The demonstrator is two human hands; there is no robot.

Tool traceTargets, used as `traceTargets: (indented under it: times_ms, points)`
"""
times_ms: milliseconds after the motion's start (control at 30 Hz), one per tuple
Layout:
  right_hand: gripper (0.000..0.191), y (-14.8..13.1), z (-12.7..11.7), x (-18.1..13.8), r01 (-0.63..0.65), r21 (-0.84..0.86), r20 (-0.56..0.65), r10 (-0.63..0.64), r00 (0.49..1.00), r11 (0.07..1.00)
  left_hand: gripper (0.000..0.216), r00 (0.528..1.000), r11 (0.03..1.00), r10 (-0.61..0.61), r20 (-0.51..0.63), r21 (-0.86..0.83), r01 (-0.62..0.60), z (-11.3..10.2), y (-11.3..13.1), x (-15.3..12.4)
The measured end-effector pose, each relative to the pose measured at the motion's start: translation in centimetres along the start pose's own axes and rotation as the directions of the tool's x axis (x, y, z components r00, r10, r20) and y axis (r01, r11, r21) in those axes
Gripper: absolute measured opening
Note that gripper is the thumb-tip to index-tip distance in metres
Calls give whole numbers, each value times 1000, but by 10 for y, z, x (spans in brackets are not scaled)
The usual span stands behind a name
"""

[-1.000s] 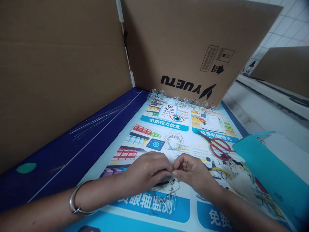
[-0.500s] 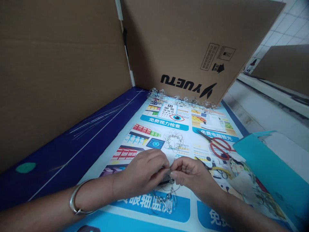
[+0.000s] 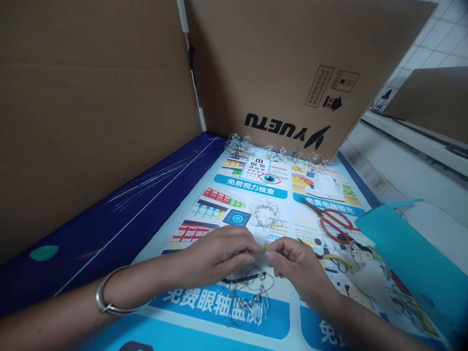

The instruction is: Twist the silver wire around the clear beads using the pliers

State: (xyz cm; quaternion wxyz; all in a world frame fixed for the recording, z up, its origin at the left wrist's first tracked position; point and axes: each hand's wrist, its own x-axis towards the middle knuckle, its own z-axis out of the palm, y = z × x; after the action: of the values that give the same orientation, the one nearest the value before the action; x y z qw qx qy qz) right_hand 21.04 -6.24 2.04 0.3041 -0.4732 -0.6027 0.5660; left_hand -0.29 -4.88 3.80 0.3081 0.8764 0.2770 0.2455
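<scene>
My left hand (image 3: 230, 256) is closed in a pinch, with a silver bangle on its wrist. Opposite it, the fingertips of my right hand (image 3: 292, 261) are pressed together. Between the two pinches shows a small greyish, see-through piece (image 3: 260, 258), blurred; its kind is unclear. Just under the hands is a beaded wire loop (image 3: 252, 300) with thin curled wires; whether the piece is joined to it cannot be told. Beyond the hands lies a similar wire ring with clear beads (image 3: 265, 214) on the printed sheet (image 3: 219, 336).
Red-handled scissors (image 3: 336, 225) and yellow-handled pliers (image 3: 338, 258) lie to the right, near a white bag (image 3: 373, 278) and a teal folder (image 3: 413, 258). Several wire pieces (image 3: 278, 155) line the foot of the cardboard wall (image 3: 285, 58). Another cardboard panel (image 3: 91, 97) stands left.
My hands have drawn slightly apart, and the greyish piece between the fingertips shows more. My left hand has flattened somewhat. The view has shifted a little.
</scene>
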Motion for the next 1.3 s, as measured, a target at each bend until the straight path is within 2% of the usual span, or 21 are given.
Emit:
traceTargets:
  times_ms: [200, 367, 467, 567, 667, 833, 1033, 1300]
  points:
    - [18, -1, -2, 1, -24, -119, -25, 21, 999, 993, 28, 992, 998, -6, 126, -65, 14, -6, -4, -2]
    - [16, -2, -4, 2, 10, -131, 21, -7, 1000, 991, 14, 1000, 999, -9, 19, -33, 10, -2, -8, -2]
    - [15, 0, -5, 2, 0, -143, 21, 3, 1000, 990, 9, 1000, 1000, -15, 3, -12, 15, -2, -10, -2]
    - [14, 2, -6, 3, -10, -184, 7, 11, 1000, 983, 11, 998, 996, 29, 60, 80, -34, -1, -9, -3]
    - [13, 3, -6, 4, -22, -211, -1, 22, 1000, 977, 13, 993, 973, 6, 119, 229, -33, 0, -5, -3]
    - [13, 4, -5, 4, 0, -209, 11, 2, 1000, 978, 14, 993, 933, -19, 115, 359, -23, 6, 2, -3]
    - [13, 2, -4, 4, 22, -225, 19, -18, 1000, 974, 12, 991, 934, -56, 125, 358, 8, 15, 0, -2]
    - [17, 0, -4, 4, 16, -186, 52, -6, 999, 983, 10, 987, 972, -132, 90, 208, 111, 16, 0, -3]
